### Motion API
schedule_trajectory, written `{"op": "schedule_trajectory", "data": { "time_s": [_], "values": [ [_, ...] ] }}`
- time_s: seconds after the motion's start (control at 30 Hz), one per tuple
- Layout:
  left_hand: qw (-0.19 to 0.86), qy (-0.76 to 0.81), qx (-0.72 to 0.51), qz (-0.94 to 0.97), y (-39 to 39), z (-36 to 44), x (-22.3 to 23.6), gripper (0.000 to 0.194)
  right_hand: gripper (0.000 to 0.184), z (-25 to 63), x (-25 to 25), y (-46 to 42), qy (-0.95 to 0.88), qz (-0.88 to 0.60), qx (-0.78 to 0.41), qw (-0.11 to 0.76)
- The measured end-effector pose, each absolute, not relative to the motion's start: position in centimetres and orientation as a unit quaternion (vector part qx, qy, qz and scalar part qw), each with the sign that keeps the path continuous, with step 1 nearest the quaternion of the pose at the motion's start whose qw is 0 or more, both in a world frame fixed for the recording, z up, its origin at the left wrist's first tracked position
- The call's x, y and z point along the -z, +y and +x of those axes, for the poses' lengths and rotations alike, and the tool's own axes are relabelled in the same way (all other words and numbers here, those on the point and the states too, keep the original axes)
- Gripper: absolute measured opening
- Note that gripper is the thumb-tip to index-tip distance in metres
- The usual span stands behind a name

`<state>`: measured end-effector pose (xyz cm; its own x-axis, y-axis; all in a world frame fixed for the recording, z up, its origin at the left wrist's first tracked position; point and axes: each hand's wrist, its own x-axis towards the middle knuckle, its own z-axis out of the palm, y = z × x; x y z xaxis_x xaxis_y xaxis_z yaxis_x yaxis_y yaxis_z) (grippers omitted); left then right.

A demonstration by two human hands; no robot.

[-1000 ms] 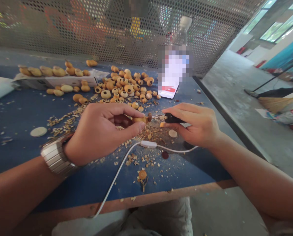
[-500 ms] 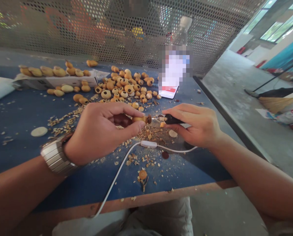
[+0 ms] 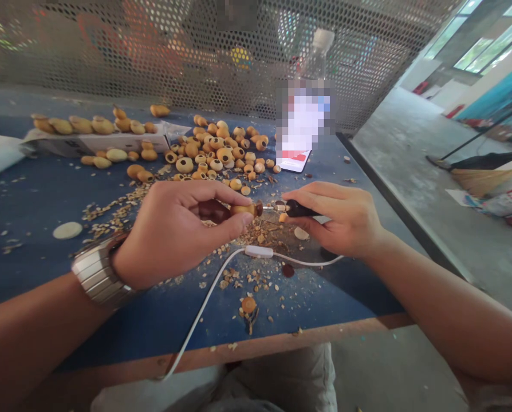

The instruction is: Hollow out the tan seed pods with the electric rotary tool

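Observation:
My left hand [image 3: 187,229], closed, pinches a small tan gourd [image 3: 241,211] between thumb and fingers. A dark brown, round piece [image 3: 259,208] sits at the gourd's right end, at the tip of a thin metal shaft; whether it belongs to the gourd or the tool I cannot tell. My right hand [image 3: 342,217] is wrapped round a black-handled rotary tool [image 3: 301,209], held level with its shaft pointing left. Under both hands lie gourd chips and seeds [image 3: 260,232]. A white cord with an inline switch [image 3: 259,252] runs below them.
Many small gourds, several with holes cut in them [image 3: 225,155], are heaped behind my hands. More stand along a long box [image 3: 97,143] at the back left. A phone [image 3: 301,131] leans on a clear bottle [image 3: 316,60] before a perforated metal screen [image 3: 153,57].
Almost nothing differs. Both hands keep their hold on the gourd and the tool, and the whole view has shifted very slightly.

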<state>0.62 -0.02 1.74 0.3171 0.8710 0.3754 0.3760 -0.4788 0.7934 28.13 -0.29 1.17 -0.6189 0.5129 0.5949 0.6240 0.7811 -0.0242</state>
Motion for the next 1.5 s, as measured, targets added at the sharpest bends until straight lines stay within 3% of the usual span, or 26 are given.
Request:
{"op": "schedule_trajectory", "data": {
  "time_s": [0.33,0.57,0.73,0.87,1.5],
  "values": [
    [0.303,0.396,-0.412,0.762,0.1,0.5,-1.6,0.010,0.027,28.0,-1.1,-0.3,-0.884,-0.331,0.088,0.317],
    [0.364,0.382,-0.403,0.748,0.6,0.4,-0.9,0.017,0.025,28.1,-1.1,-0.1,-0.864,-0.353,0.088,0.349],
    [0.393,0.358,-0.417,0.737,0.7,0.7,-0.8,0.011,0.025,28.3,-1.1,-0.1,-0.864,-0.359,0.088,0.342],
    [0.415,0.366,-0.416,0.722,0.8,0.9,-0.8,0.021,0.027,28.3,-1.1,-0.1,-0.867,-0.345,0.088,0.349],
    [0.352,0.367,-0.419,0.752,0.3,0.6,-1.6,0.011,0.028,28.1,-1.2,-0.3,-0.885,-0.330,0.089,0.316]
  ]
}}
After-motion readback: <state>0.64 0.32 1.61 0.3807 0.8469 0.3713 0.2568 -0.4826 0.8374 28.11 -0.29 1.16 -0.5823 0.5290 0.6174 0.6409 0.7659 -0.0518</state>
